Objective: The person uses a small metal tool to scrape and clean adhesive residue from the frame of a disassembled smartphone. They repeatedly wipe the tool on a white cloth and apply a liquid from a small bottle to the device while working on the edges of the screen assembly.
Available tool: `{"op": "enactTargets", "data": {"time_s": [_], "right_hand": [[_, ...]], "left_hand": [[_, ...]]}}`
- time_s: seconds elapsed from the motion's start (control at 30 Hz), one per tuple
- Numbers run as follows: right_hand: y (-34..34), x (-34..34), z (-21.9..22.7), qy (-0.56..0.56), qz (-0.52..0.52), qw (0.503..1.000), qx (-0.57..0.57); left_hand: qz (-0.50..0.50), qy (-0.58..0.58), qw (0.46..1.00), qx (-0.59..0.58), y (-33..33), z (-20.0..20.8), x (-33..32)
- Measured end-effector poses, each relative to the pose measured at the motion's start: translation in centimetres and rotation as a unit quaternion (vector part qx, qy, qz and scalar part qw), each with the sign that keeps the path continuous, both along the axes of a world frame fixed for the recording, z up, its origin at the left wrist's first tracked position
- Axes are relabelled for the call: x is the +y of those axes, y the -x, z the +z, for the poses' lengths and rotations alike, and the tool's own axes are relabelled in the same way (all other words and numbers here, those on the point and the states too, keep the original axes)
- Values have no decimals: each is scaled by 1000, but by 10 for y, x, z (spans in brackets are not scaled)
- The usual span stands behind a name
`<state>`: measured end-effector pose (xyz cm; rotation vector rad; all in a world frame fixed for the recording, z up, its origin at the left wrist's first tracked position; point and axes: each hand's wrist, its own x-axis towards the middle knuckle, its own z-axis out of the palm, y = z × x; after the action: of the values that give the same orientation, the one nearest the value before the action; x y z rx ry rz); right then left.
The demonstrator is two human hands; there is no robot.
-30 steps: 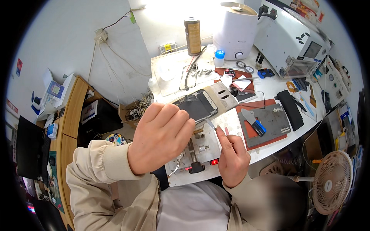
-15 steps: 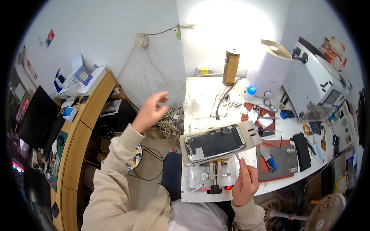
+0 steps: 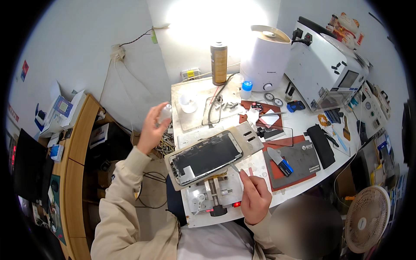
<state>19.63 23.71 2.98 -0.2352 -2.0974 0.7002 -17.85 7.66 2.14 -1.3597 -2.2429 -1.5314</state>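
My left hand [image 3: 151,131] grips a bottle [image 3: 165,113]; the tool [image 3: 234,167] my right hand [image 3: 255,197] pinches could, slipping, scratch the central phone [image 3: 210,154].

The right hand [image 3: 255,197] hides the rear of the tool [image 3: 234,167]; whether its tip touches the phone [image 3: 210,156] is too small to tell. The left hand [image 3: 152,130] covers part of the bottle [image 3: 165,114]. The plate [image 3: 242,138] hides the top of the clamp [image 3: 215,197]. A blur [image 3: 305,227] masks what lies by the fan [image 3: 364,219]. The lower edge cuts off the shirt [image 3: 214,240] and 2 sleeves [image 3: 125,210].
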Motion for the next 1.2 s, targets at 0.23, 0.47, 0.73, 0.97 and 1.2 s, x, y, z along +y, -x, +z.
{"op": "enactTargets", "data": {"time_s": [0.23,0.47,0.73,0.97,1.2], "right_hand": [[-1,0,-2,14,14,1000,-7],[2,0,-5,23,16,1000,8],[3,1,-7,17,12,1000,13],[2,1,-6,17,18,1000,6],[3,1,-6,14,8,1000,8]], "left_hand": [[-121,100,937,311,-101,157,-5],[-179,158,871,429,-136,172,24],[-187,179,869,421,-140,168,31],[-177,175,865,437,-141,166,31],[-186,177,865,432,-139,166,34]]}}
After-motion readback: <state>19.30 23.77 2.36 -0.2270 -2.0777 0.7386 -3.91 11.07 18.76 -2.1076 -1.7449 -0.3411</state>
